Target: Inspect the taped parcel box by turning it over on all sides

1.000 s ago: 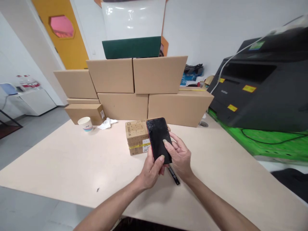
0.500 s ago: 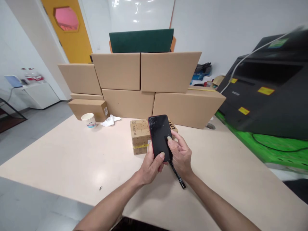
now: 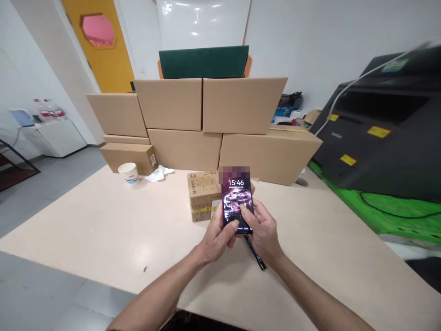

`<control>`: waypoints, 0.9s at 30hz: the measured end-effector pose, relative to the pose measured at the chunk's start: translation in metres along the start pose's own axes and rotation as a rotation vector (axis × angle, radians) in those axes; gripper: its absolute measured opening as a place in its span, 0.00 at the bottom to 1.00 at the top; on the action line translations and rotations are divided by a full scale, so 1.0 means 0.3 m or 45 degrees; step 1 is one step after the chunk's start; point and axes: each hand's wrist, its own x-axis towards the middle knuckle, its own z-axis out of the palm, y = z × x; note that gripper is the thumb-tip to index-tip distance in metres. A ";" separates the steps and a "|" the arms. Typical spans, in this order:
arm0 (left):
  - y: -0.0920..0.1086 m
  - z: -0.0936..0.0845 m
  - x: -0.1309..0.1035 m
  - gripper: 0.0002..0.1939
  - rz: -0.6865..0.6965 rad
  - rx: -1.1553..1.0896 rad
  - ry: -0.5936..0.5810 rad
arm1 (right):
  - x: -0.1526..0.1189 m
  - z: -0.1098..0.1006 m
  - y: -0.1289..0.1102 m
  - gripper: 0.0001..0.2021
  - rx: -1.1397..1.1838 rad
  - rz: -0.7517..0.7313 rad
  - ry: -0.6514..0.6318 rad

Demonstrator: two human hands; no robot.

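A smartphone [image 3: 237, 195] is held up between both hands, its lit screen reading 15:46 over a picture of a car. My left hand [image 3: 217, 236] wraps round its lower left side, thumb on the bottom of the screen. My right hand [image 3: 263, 227] grips the lower right side, with its thumb over the screen's middle. Behind the phone sits a small taped cardboard parcel [image 3: 203, 195], partly hidden by it. Below the phone a black pen or marker [image 3: 255, 253] lies on the table, its upper end hidden by the hands.
Large cardboard boxes [image 3: 186, 149] are stacked along the table's back, with a dark green box [image 3: 204, 62] on top. A paper cup [image 3: 128, 173] and a crumpled tissue [image 3: 160, 173] stand at the back left. A big dark machine [image 3: 379, 128] is on the right.
The phone's screen has gone from dark to lit. Phone and right hand have shifted slightly right, and the phone stands straighter.
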 end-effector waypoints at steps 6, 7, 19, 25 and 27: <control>-0.005 -0.001 -0.011 0.44 0.009 0.056 -0.156 | -0.010 -0.087 -0.048 0.24 0.108 -0.040 0.311; -0.007 -0.002 -0.014 0.44 0.009 0.085 -0.162 | 0.000 -0.117 -0.057 0.26 0.130 -0.059 0.416; -0.043 -0.010 -0.027 0.34 0.070 0.380 -0.242 | 0.153 -0.586 0.033 0.24 -0.418 0.163 0.862; -0.037 -0.014 -0.024 0.33 0.045 0.398 -0.192 | 0.173 -0.643 0.041 0.21 -0.714 0.224 0.789; -0.035 -0.014 -0.025 0.32 0.046 0.412 -0.188 | 0.175 -0.668 0.028 0.21 -0.878 0.248 0.770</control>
